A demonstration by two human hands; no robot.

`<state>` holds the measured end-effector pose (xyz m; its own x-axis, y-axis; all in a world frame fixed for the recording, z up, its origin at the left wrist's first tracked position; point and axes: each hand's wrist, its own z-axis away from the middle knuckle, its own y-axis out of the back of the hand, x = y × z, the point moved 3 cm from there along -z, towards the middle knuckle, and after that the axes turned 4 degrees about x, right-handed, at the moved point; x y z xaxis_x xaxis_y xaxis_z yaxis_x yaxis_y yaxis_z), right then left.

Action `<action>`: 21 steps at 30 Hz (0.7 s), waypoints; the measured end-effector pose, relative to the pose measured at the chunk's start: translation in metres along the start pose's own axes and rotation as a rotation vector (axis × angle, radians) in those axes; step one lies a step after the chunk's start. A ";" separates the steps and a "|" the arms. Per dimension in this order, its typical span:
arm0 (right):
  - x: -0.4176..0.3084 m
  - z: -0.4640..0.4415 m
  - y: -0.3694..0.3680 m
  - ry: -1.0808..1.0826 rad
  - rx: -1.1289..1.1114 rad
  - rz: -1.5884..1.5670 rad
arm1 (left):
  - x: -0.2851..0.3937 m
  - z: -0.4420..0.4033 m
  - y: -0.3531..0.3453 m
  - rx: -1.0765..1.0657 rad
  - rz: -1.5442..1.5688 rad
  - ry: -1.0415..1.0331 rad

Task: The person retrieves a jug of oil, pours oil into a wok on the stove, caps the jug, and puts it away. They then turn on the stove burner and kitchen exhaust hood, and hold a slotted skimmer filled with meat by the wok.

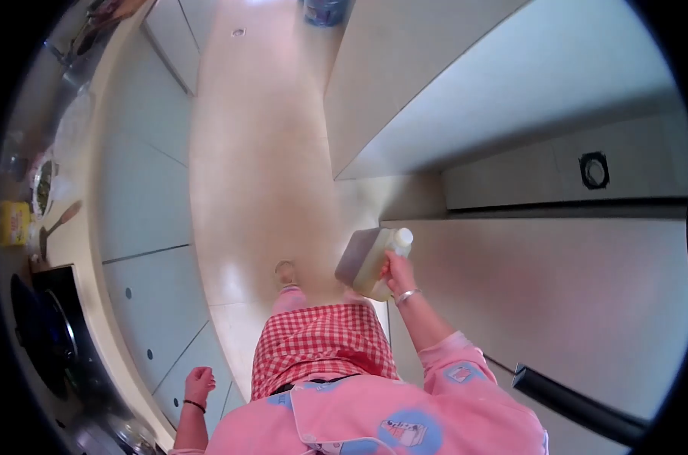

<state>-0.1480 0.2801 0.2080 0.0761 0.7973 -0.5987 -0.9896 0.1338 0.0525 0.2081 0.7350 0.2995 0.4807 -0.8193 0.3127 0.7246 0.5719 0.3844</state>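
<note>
My right hand (396,274) grips the handle of a large plastic jug (367,262) with a white cap. The jug is see-through, with pale yellowish liquid inside and a darker patch on its far side. It hangs tilted in front of my right leg, beside the white cabinet. My left hand (200,383), with a dark band at the wrist, hangs low by the counter front. Its fingers are loosely curled in, and nothing shows in them. A red checked apron (321,341) covers my lap.
On the left, the counter (94,189) carries a black stove (48,326), a wooden-handled utensil (61,218), a yellow box (14,223) and a plate of greens (43,186). A black handle (579,406) juts out at the lower right. A blue container (325,10) stands far ahead on the floor.
</note>
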 end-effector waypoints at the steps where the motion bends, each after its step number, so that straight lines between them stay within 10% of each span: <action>1: -0.010 -0.018 -0.003 -0.020 0.019 -0.065 | 0.007 -0.004 -0.007 0.018 -0.011 0.003; 21: -0.059 -0.358 -0.011 -0.168 0.223 -0.191 | -0.068 -0.015 -0.084 0.217 0.034 0.337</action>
<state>-0.1855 0.0211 -0.0433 0.2952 0.8285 -0.4759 -0.9057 0.4013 0.1368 0.1220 0.7425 0.2328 0.6637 -0.7469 0.0394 0.6017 0.5645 0.5650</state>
